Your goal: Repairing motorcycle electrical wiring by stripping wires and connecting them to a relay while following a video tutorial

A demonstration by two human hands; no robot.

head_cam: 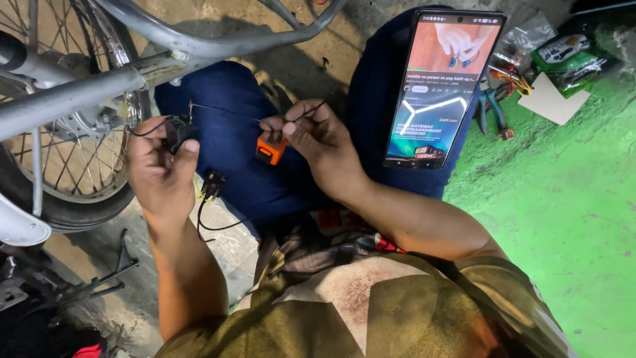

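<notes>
**Thin wire stretched between two hands over the lap**

A thin black wire [225, 113] is held taut between both hands, above the dark blue trousers [232, 146] of the seated person. At its left end a small black part [177, 130] is gripped by the left hand [159, 169], the thumb pressed against it and the fingers curled around. At the other end the wire is pinched between thumb and fingertips of the right hand [318, 142], which is closed around it. An orange block [271, 148] with a dark top is seen just below those fingertips; whether it is held or hangs from the wire cannot be told from this view. A black connector [213, 184] on black and yellow leads is seen hanging below the left hand.

A lit smartphone [440, 86] is propped on the right knee. Beyond it, on the green floor [563, 219], pliers [493, 109], clear plastic bags [563, 56] and a white card [551, 99] are laid near one another. To the left, a spoked wheel [79, 166] and a grey metal tube [73, 96] of a motorcycle are seen close to the left hand.
</notes>
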